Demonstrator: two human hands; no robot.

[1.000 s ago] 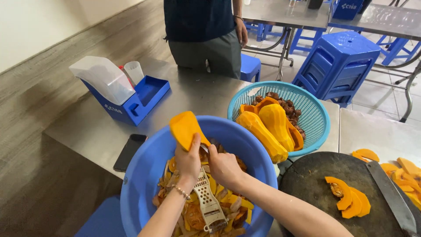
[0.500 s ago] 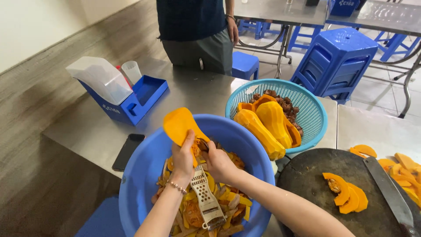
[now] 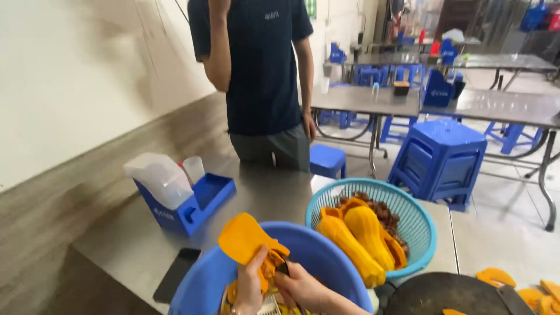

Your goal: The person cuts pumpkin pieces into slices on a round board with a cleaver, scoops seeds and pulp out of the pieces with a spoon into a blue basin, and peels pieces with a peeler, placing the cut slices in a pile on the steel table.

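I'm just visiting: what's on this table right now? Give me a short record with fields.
Left hand: left hand holds an orange squash piece over the big blue plastic basin.
Right hand: right hand touches the same piece; a dark tool shows at its grip, kind unclear.
Basket: turquoise mesh plastic basket holding peeled orange squash pieces and dark scraps.
Left of basin: flat black phone, blue tray with clear plastic containers.
Nearby: a person in a dark shirt stands at the table's far side.
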